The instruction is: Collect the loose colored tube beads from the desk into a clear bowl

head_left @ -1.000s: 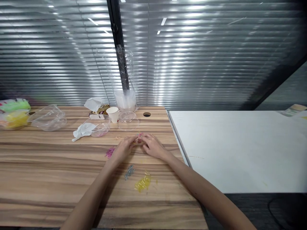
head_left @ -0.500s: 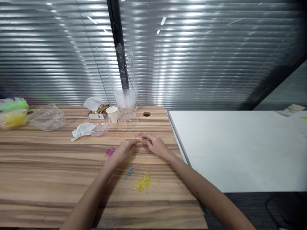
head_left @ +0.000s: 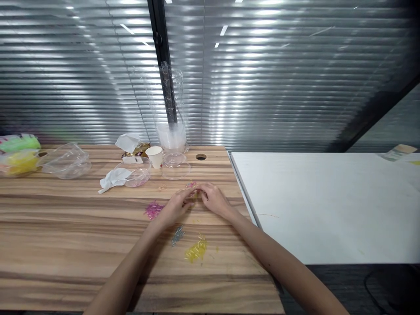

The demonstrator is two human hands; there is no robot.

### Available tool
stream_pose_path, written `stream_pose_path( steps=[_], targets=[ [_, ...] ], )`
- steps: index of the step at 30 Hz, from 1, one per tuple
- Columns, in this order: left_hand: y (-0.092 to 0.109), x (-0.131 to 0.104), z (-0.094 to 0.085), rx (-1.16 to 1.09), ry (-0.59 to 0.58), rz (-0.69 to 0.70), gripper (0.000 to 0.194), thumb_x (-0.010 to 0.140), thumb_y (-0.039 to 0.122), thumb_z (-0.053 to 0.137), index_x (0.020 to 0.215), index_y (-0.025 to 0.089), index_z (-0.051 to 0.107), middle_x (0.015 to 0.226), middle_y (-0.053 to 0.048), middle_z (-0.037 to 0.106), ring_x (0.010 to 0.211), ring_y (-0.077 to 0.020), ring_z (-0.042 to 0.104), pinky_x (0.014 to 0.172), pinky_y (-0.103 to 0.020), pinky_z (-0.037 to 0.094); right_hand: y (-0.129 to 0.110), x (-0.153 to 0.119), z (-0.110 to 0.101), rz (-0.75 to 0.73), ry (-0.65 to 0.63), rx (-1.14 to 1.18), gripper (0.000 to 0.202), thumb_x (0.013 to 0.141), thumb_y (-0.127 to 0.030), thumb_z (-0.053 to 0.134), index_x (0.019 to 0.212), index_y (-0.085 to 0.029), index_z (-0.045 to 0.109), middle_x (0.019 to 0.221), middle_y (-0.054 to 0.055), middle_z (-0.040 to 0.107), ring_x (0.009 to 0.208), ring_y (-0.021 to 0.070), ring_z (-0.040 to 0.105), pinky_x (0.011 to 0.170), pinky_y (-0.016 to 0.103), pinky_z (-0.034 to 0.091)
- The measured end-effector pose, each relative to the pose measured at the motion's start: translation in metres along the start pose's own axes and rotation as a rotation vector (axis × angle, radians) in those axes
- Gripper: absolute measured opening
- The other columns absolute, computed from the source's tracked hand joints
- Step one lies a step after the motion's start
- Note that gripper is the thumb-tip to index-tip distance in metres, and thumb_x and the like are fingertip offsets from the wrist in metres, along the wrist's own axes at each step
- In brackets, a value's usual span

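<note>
My left hand [head_left: 177,205] reaches in from the left, its index finger stretched toward the other hand and its thumb apart below. My right hand [head_left: 212,199] has its fingers curled down, with the tips meeting or nearly meeting the left fingertips. What lies under them is too small to make out. Just beyond the fingertips is a small mixed heap of coloured pieces [head_left: 190,185]. Left of my left hand sits a pile of pink pieces [head_left: 153,210]. Nearer to me lie a grey-blue pile [head_left: 177,236] and a larger yellow pile [head_left: 196,250] of thin, short pieces.
Toward the back stand a paper cup [head_left: 155,156], a clear round lid [head_left: 176,167], a clear bowl [head_left: 140,178] with a crumpled tissue [head_left: 114,178], a tissue pack [head_left: 137,150] and wrapped plastic cups [head_left: 173,137]. Plastic bags [head_left: 66,162] lie left; a white table [head_left: 321,205] adjoins right.
My left hand has shifted slightly up and right, its fingers stretching out toward the right hand's fingertips. The right hand has barely moved. The piles look the same.
</note>
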State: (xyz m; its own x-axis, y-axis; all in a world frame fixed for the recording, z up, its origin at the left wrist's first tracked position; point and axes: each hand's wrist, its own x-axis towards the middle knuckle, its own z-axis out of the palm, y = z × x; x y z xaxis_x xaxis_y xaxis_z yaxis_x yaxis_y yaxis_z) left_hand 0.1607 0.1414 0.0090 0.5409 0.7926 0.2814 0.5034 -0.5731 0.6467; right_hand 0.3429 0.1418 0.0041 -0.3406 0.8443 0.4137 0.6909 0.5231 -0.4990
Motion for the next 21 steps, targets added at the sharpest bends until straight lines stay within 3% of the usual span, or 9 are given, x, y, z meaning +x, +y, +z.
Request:
stream_pose_path(
  steps=[7,15,21],
  targets=[
    [0.0011,-0.0011,0.0026,0.050,-0.037,0.007,0.051,0.079,0.014,0.054,0.129,0.017,0.046,0.120,-0.012,0.060,0.115,-0.0231,0.052,0.100,-0.043,0.040,-0.0020,-0.0012,-0.0025,0.016,0.034,0.088,0.032,0.077,0.001,0.046,0.093,-0.016,0.067,0.091,0.005,0.068,0.084,0.0174,0.061,0.080,0.028,0.047],
    [0.0072,-0.0009,-0.0016,-0.065,-0.050,-0.025,0.056,0.079,0.019,0.059,0.132,0.020,0.042,0.107,-0.008,0.065,0.097,-0.0200,0.060,0.086,-0.035,0.049,-0.0012,0.0012,-0.0056,0.035,0.070,0.138,0.035,0.076,0.003,0.043,0.089,-0.018,0.068,0.090,0.003,0.070,0.082,0.0161,0.062,0.079,0.028,0.047],
    [0.0085,-0.0012,-0.0052,-0.030,-0.040,-0.027,0.069,0.073,0.018,0.065,0.135,0.018,0.038,0.097,-0.005,0.064,0.087,-0.0171,0.059,0.081,-0.031,0.048,-0.0013,0.0009,-0.0068,0.019,0.036,0.090,0.031,0.076,0.003,0.044,0.085,-0.017,0.067,0.087,0.004,0.069,0.080,0.0164,0.061,0.078,0.028,0.046]
  ],
)
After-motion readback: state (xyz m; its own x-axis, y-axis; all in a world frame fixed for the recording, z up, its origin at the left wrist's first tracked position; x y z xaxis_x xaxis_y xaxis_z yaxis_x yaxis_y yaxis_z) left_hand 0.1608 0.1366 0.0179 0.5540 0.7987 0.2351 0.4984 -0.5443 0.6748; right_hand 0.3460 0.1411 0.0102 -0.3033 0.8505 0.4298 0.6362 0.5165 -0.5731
